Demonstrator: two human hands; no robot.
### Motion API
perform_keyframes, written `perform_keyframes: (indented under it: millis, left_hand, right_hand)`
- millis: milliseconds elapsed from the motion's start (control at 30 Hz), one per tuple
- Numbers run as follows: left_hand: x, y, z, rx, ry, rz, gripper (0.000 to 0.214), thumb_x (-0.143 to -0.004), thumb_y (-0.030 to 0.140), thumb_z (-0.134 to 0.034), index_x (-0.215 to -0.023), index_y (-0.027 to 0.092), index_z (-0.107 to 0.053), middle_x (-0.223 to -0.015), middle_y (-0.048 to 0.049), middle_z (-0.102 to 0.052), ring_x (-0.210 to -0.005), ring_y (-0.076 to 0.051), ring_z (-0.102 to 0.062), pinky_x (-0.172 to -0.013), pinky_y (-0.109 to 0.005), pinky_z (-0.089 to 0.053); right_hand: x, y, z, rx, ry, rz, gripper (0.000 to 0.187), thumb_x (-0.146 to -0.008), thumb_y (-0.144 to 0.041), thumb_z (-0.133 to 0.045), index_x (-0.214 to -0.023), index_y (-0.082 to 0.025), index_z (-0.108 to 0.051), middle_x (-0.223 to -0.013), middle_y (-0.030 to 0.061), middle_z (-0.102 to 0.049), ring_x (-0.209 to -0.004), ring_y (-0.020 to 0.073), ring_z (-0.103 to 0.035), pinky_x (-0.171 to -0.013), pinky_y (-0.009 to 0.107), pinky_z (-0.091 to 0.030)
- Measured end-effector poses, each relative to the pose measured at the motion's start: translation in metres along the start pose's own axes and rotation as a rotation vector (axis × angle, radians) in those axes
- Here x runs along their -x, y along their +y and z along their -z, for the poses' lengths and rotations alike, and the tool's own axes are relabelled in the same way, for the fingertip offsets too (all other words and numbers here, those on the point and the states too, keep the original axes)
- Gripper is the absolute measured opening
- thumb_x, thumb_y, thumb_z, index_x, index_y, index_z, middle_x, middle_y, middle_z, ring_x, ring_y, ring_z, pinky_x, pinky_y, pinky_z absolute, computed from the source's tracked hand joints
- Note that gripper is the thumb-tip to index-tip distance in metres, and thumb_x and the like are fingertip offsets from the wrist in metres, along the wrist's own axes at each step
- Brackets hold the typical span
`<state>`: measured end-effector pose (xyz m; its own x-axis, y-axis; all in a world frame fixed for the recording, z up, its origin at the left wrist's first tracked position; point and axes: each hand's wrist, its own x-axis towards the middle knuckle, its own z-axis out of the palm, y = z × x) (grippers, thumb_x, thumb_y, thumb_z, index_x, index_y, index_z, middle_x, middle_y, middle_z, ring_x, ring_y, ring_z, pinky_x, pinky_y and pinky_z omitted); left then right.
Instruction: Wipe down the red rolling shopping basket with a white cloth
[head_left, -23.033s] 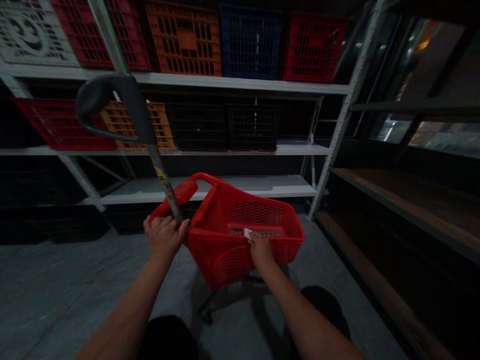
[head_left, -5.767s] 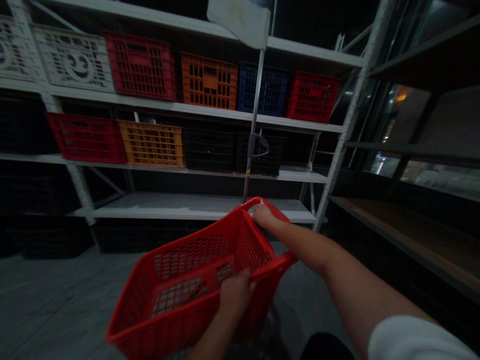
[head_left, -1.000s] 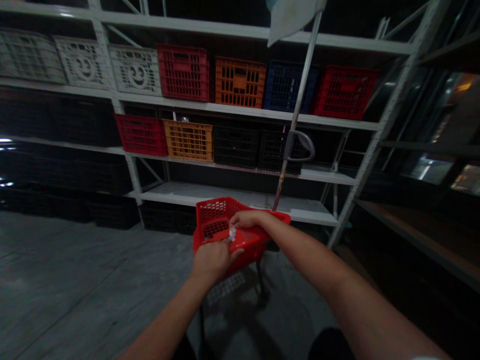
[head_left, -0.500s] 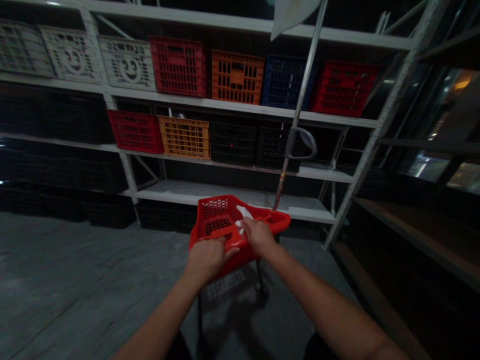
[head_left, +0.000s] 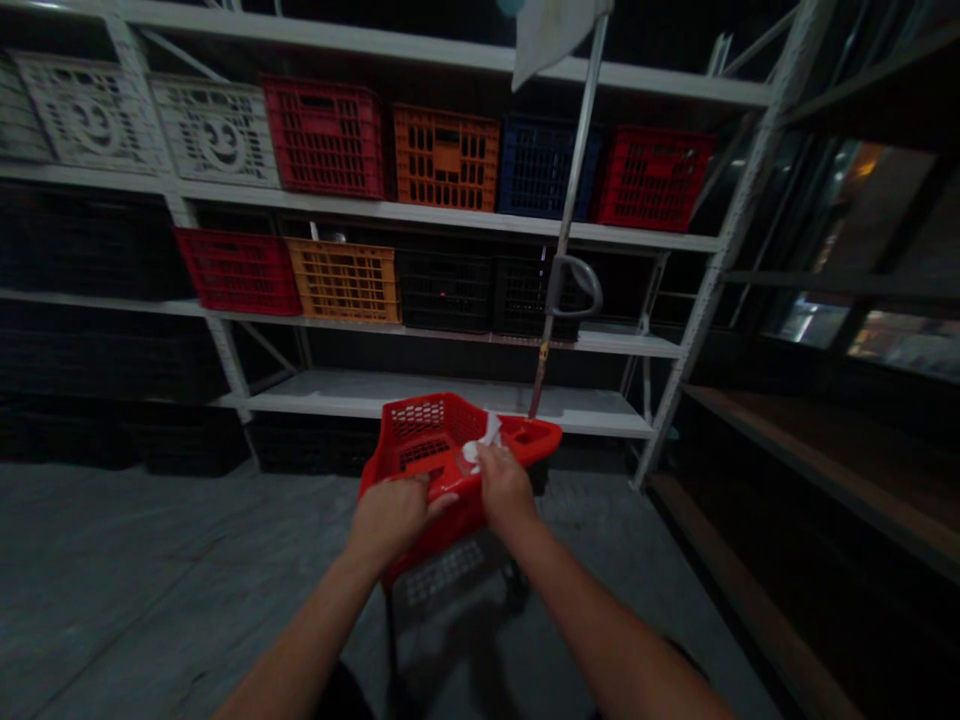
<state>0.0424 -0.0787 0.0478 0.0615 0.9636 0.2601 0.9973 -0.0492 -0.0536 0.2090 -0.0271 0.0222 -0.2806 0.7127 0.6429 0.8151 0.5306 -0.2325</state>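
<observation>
A small red plastic shopping cart [head_left: 390, 425] with a mesh basket stands in front of me. A metal pole [head_left: 574, 190] with a grey loop handle and a whitish flag [head_left: 551, 40] rises from its right side. My left hand [head_left: 394, 512] grips the near rim of the cart, its fingers wrapped over the edge. On the same rim, further right, my right hand [head_left: 506, 485] is closed around a crumpled white cloth or tissue [head_left: 491, 430] and presses it to the red plastic.
White metal shelving [head_left: 450, 405] spans the space beyond the cart. It bears red, orange, yellow, blue, black and white crates, such as an orange crate [head_left: 446, 160]. Dark wooden shelves [head_left: 817, 480] run along the right. The floor [head_left: 150, 580] is grey concrete.
My right hand has shifted slightly left along the rim, and the white cloth now points up more. The left hand keeps its hold. The whole view has swung a little to the right.
</observation>
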Motion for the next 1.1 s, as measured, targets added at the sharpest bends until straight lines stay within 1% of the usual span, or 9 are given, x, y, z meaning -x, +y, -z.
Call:
perform_keyframes:
  millis: [133,267,367,500,567,767,867,967,1100]
  left_hand:
    - [-0.001,-0.007,0.002,0.006,-0.027,-0.023,0.064,-0.079,0.062,-0.016,-0.088,0.015,-0.059,-0.081,-0.014,-0.065,-0.077,-0.026,-0.061,-0.066,-0.035,-0.042]
    - [-0.001,-0.013,0.009,0.015,-0.053,-0.008,0.061,-0.079,0.061,-0.019,-0.09,0.016,-0.058,-0.086,-0.0133,-0.065,-0.08,-0.025,-0.06,-0.069,-0.034,-0.041]
    - [-0.003,-0.011,0.014,0.03,-0.083,0.032,0.06,-0.077,0.063,-0.022,-0.09,0.016,-0.059,-0.086,-0.0128,-0.065,-0.082,-0.025,-0.06,-0.071,-0.034,-0.041]
    - [-0.009,0.007,0.014,0.019,0.016,0.024,0.062,-0.074,0.065,-0.028,-0.091,0.015,-0.06,-0.097,-0.0144,-0.062,-0.09,-0.027,-0.058,-0.082,-0.038,-0.038]
    - [-0.013,0.018,0.011,0.012,0.018,0.067,0.065,-0.073,0.066,-0.028,-0.092,0.012,-0.059,-0.094,-0.0162,-0.062,-0.087,-0.028,-0.058,-0.078,-0.039,-0.04]
    - [-0.018,0.02,0.007,0.012,-0.022,0.143,0.067,-0.074,0.067,-0.023,-0.088,0.012,-0.059,-0.078,-0.0151,-0.064,-0.078,-0.03,-0.06,-0.065,-0.039,-0.043]
    - [-0.018,0.011,0.008,0.008,-0.034,0.143,0.068,-0.072,0.068,-0.025,-0.089,0.012,-0.059,-0.079,-0.0152,-0.065,-0.079,-0.03,-0.06,-0.067,-0.038,-0.043]
    - [-0.021,0.004,0.008,-0.013,-0.034,0.114,0.068,-0.073,0.068,-0.025,-0.09,0.011,-0.059,-0.082,-0.0156,-0.065,-0.081,-0.03,-0.06,-0.069,-0.037,-0.042]
    - [-0.027,-0.002,0.006,-0.006,-0.034,0.077,0.072,-0.069,0.073,-0.025,-0.091,0.012,-0.058,-0.082,-0.0148,-0.065,-0.081,-0.029,-0.06,-0.069,-0.036,-0.042]
  right_hand:
    - [0.014,-0.014,-0.003,-0.057,0.005,0.2,0.032,-0.087,-0.015,-0.036,-0.117,-0.016,-0.048,-0.11,0.0077,-0.058,-0.107,0.0155,-0.049,-0.099,0.028,-0.028]
    - [0.006,0.037,0.023,0.038,-0.051,0.053,0.027,-0.088,-0.015,-0.033,-0.104,-0.018,-0.055,-0.101,0.0054,-0.063,-0.097,0.0151,-0.054,-0.101,0.031,-0.022]
    - [-0.004,0.074,0.04,0.108,-0.131,-0.058,0.025,-0.088,-0.018,-0.033,-0.094,-0.018,-0.057,-0.092,0.0051,-0.065,-0.09,0.0155,-0.056,-0.097,0.03,-0.026]
    - [-0.025,0.08,0.039,0.126,-0.246,-0.121,0.028,-0.089,-0.027,-0.031,-0.096,-0.017,-0.056,-0.091,0.0086,-0.064,-0.087,0.0176,-0.056,-0.076,0.025,-0.037]
    - [-0.04,0.074,0.031,0.078,-0.311,-0.132,0.03,-0.089,-0.031,-0.031,-0.098,-0.017,-0.056,-0.088,0.0076,-0.064,-0.08,0.0165,-0.058,-0.07,0.024,-0.037]
    - [-0.075,0.089,0.037,-0.272,-0.655,0.129,0.029,-0.086,-0.033,-0.041,-0.088,-0.013,-0.062,-0.083,0.0032,-0.066,-0.073,0.0122,-0.058,-0.063,0.018,-0.038]
    - [-0.079,0.113,0.053,-0.277,-0.714,0.153,0.025,-0.083,-0.027,-0.046,-0.09,-0.013,-0.065,-0.086,0.0024,-0.067,-0.075,0.0133,-0.059,-0.066,0.019,-0.04]
    - [-0.068,0.131,0.055,-0.175,-0.6,0.092,0.024,-0.081,-0.02,-0.047,-0.097,-0.017,-0.065,-0.096,0.0028,-0.067,-0.087,0.0155,-0.059,-0.076,0.022,-0.042]
    - [-0.026,0.122,0.025,-0.083,-0.092,-0.007,0.032,-0.084,-0.015,-0.039,-0.109,-0.02,-0.059,-0.115,0.0055,-0.059,-0.109,0.0157,-0.049,-0.095,0.031,-0.035]
